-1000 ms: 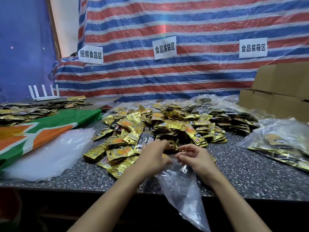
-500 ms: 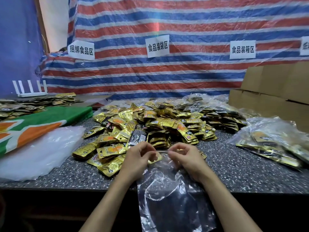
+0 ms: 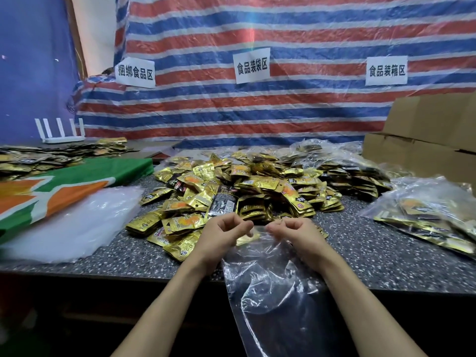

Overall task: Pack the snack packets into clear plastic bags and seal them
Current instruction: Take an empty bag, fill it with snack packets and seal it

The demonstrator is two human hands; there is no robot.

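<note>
Landmark: the heap of snack packets (image 3: 247, 186), mostly gold foil with a few black ones, lies loose on the speckled table (image 3: 360, 243). All positions below are given from this heap.
Clear plastic bag: the clear plastic bag (image 3: 273, 292) is held at the near foot of the heap, with its top edge raised just in front of the nearest packets. Its body is draped over the table's near edge and hangs toward the person. No packet is seen inside it.
Left hand: the fingers of the left hand (image 3: 221, 237) are curled. The left part of the bag's top edge is pinched between thumb and fingertips.
Right hand: the fingers of the right hand (image 3: 298, 238) are curled likewise, and the right part of the top edge is pinched. A short run of film is stretched between the two hands.
Step in hand: this is judged to be the opening of the bag mouth, with the two film layers being worked apart. Whether the mouth is parted cannot be told, because the film is clear.
Filled bags: the filled bags (image 3: 432, 215) are laid to the right of the heap, well apart from the hands.
Spare bags: a cloudy stack of spare bags (image 3: 74, 228) is laid to the left of the heap.
Cartons: the cartons (image 3: 432, 140) are stacked behind the heap, to its right.
Next move: the mouth is to be spread and held open by one hand. The other hand is to be freed to take packets from the near edge of the heap. A pinch on a single layer is called for, since thin film is likely to cling.
Progress: this bag is neither loaded nor sealed, and most of the heap is unpacked.
</note>
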